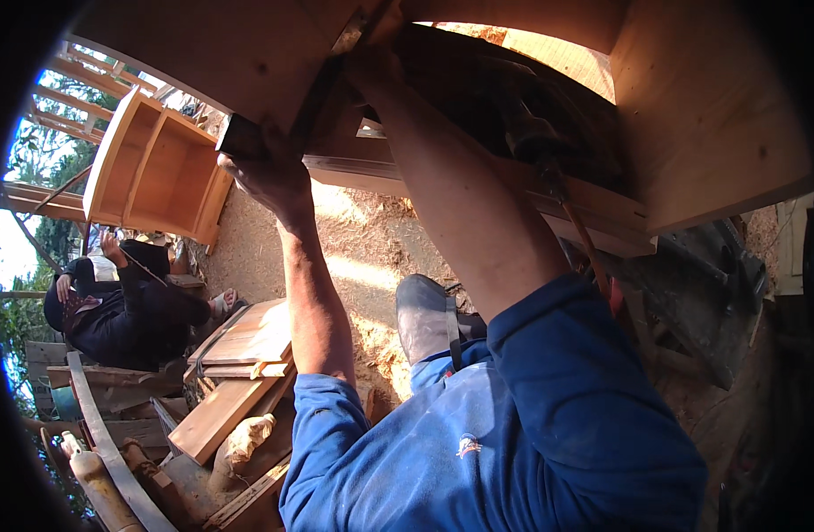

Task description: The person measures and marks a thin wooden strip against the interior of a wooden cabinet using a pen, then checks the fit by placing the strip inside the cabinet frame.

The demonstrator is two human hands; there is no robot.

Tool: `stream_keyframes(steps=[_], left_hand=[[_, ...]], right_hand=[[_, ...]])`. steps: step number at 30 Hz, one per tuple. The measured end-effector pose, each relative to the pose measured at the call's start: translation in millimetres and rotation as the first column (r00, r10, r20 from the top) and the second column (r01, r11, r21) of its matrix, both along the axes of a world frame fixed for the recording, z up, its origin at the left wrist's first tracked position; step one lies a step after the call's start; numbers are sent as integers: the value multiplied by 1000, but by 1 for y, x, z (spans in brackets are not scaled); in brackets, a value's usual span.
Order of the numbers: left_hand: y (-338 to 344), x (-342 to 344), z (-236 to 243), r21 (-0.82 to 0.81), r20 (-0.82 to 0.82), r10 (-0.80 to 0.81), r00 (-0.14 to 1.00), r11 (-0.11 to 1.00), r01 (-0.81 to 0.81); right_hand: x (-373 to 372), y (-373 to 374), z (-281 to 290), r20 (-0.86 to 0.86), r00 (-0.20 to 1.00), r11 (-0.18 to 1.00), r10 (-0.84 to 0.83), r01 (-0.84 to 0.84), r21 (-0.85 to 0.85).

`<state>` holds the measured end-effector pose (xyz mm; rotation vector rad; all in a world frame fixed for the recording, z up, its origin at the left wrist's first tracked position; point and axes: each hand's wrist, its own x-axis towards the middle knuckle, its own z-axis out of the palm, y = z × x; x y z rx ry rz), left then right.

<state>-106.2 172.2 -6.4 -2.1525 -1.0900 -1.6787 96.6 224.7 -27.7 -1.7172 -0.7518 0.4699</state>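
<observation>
A large pale wooden panel (247,53) fills the top of the view, with a second wooden piece (717,133) at the right. My left hand (267,182) grips the panel's lower edge beside a dark block (241,137). My right hand (371,66) reaches further up into the shadow between the two wooden pieces and rests against the wood near a thin metal strip (352,35). Whether it holds the strip is hidden by shadow. Both forearms come out of blue sleeves (513,417).
A person in dark clothes (128,315) sits at the left below an open wooden cabinet (159,168). Stacked boards (243,355) lie on the sawdust ground (362,239). My shoe (424,315) is at centre. A dark machine (708,293) stands at the right, with a thin red-tipped rod (584,235) beside it.
</observation>
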Motion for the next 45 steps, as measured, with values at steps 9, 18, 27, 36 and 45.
stream_keyframes(steps=[9,18,27,36,45], left_hand=[[-3,-4,-5,49,-41,7,999,999,-5],[-1,-2,-4,-23,25,-24,999,999,25],[-1,-5,-4,56,-39,-43,998,997,45],[-3,-6,0,55,-66,-104,992,993,108],[-4,-7,0,47,-67,-100,993,994,103]], right_hand=[[1,-5,3,45,997,994,65,-60,-96],[2,-4,3,85,995,997,46,-41,-60],[4,-5,5,66,996,997,60,-57,-55],[13,-5,7,58,997,997,60,-57,-46],[14,-5,7,52,996,996,74,-72,-45]])
